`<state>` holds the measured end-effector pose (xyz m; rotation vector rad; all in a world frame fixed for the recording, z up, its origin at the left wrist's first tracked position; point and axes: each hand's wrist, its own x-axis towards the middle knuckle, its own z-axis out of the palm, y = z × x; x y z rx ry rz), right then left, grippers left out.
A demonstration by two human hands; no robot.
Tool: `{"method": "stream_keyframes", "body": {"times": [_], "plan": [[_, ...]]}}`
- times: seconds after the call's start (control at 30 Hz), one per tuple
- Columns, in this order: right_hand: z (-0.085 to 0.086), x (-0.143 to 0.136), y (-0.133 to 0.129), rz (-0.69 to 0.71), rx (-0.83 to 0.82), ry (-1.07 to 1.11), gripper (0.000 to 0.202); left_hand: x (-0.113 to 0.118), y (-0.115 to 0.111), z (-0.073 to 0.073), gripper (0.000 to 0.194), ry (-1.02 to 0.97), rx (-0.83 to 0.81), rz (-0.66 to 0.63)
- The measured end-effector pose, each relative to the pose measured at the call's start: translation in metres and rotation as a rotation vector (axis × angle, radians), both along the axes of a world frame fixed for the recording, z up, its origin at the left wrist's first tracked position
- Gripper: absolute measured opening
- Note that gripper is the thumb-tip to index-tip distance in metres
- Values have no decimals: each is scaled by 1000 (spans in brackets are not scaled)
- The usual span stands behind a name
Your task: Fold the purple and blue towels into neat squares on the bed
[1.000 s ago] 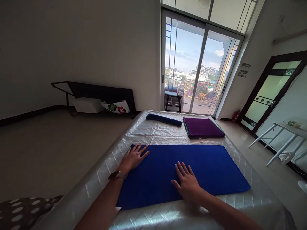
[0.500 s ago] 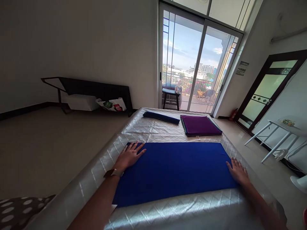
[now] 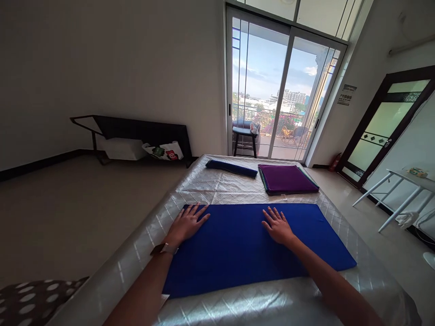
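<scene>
A flat blue cloth (image 3: 234,249) lies across a silvery quilted surface (image 3: 190,185). My left hand (image 3: 187,223) rests with spread fingers on the cloth's far left corner, a band round its wrist. On the upper part of the cloth, right of its middle, my right hand (image 3: 277,225) lies palm down, fingers apart. Beyond the blue cloth sit a stack of folded cloths with a purple one on top (image 3: 288,178) and, to its left, a narrow dark blue folded cloth (image 3: 231,168).
Brown fabric with white dots (image 3: 37,299) shows at the lower left. A black rack (image 3: 139,129) stands by the wall, with a white box (image 3: 124,149) and a printed bag beneath. Sliding glass doors are ahead; a white table (image 3: 413,177) is at the right.
My right hand has moved left from the cloth's right edge to a place right of its middle. My left hand stays at the left corner. The view has shifted slightly.
</scene>
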<state>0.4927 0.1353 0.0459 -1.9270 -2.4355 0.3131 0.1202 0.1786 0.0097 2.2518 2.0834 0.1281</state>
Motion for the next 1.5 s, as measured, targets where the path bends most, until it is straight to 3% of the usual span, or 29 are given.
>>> {"method": "stream_keyframes", "body": {"times": [0.13, 0.4, 0.53, 0.73, 0.97, 1.03, 1.13, 1.23, 1.33, 1.4, 1.5], "plan": [[-7, 24, 11, -88, -16, -38, 62, 1, -1, 1, 61, 10, -13, 0], [-7, 156, 28, -476, -11, -155, 62, -1, 0, -1, 64, 3, -8, -3], [-12, 183, 31, -548, 19, -135, 64, -3, 2, -5, 65, 26, -2, -4], [-16, 180, 32, -555, 32, -130, 66, -5, 4, -10, 68, 18, 21, -5], [5, 163, 37, -599, -34, -189, 62, -12, 6, -9, 70, -66, 53, 72], [10, 138, 39, -566, 29, -204, 60, -14, 7, -9, 70, -69, 38, 100], [10, 81, 40, -367, 127, -157, 57, -16, 8, -11, 69, -56, 51, 108], [2, 20, 36, -109, 84, -43, 56, -16, 8, -14, 70, -54, 72, 117], [-7, -10, 34, 11, 21, 26, 58, -17, 8, -16, 69, -37, 81, 119], [-10, -5, 35, -7, 10, 24, 59, -18, 8, -17, 69, -23, 90, 119], [-11, 36, 38, -109, 22, -33, 58, -19, 8, -19, 68, -8, 95, 132]]}}
